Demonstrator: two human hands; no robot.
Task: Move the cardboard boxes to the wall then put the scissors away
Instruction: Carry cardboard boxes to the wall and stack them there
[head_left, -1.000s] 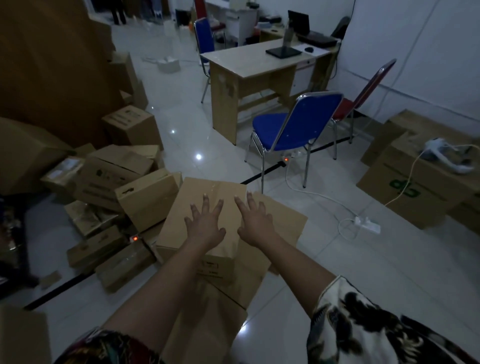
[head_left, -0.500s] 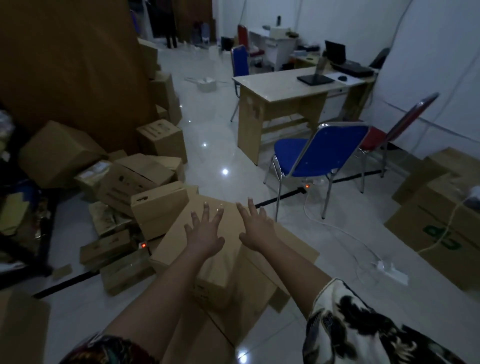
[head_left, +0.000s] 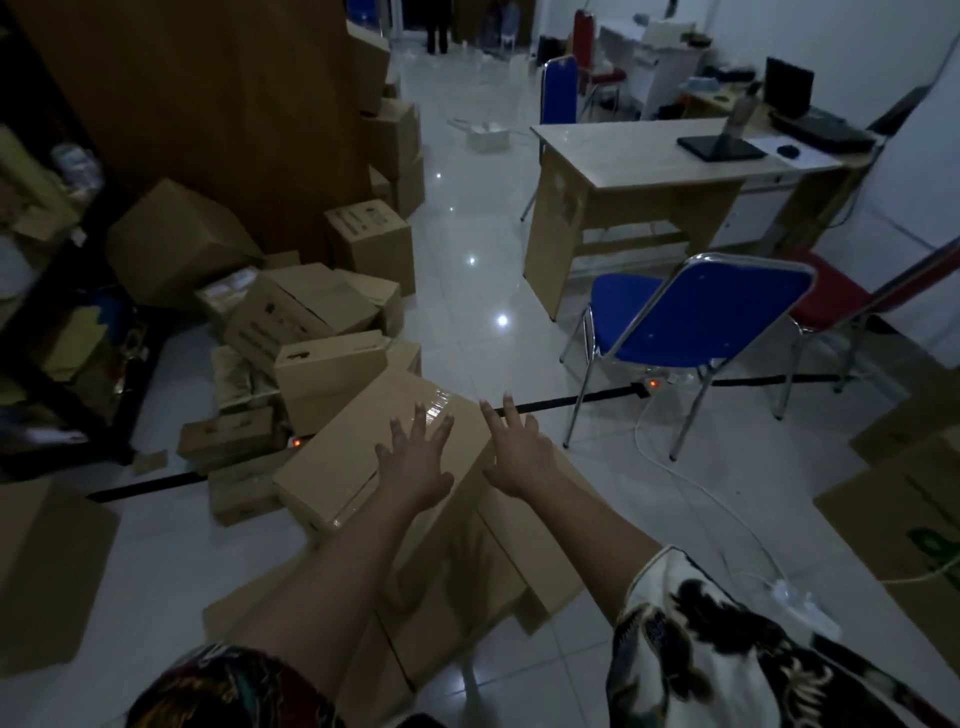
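wood wall (head_left: 208, 114): far left, where I judge the boxes go; other cartons are already stacked along it.
desk (head_left: 639, 161): far right, well apart from my path.
box pile (head_left: 306, 312): left, between me and the wall; it blocks a straight push.
blue chair (head_left: 727, 306): right, near but not in the way.
near box (head_left: 343, 467): centre, taped shut, touching the pile. Looks stiff, with slick tape on top; weight unknown. I would grip the side edges or push low.
flat cardboard (head_left: 467, 571): under the box, loose; it may slide.
left hand (head_left: 415, 467): fingers spread over the box top, gripping nothing; I can't tell if it touches.
right hand (head_left: 519, 457): spread at the box's right edge, holding nothing.
white cable (head_left: 691, 483): right floor, a trip risk.
scissors: not visible.
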